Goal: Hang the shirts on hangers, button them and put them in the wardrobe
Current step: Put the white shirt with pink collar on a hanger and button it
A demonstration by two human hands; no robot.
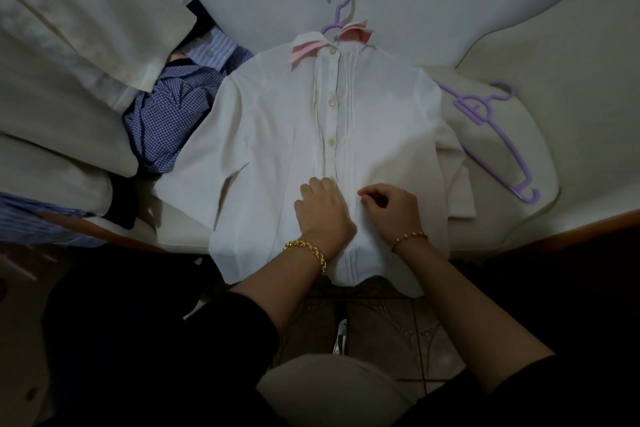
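Observation:
A white shirt (277, 135) with a pink-lined collar lies flat on the bed, front up, on a purple hanger (337, 0) whose hook sticks out above the collar. Several buttons down the upper placket are fastened. My left hand (323, 210) grips the left edge of the placket low on the shirt, fingers curled. Just right of it, my right hand (389, 206) pinches the placket fabric between thumb and fingers. The button between my hands is hidden.
A spare purple hanger (491, 139) lies on the bed to the right. A blue checked shirt (169, 114) and a striped one (214, 48) are bunched at the left beside cream garments (69, 45). The bed's wooden edge (571, 229) runs in front.

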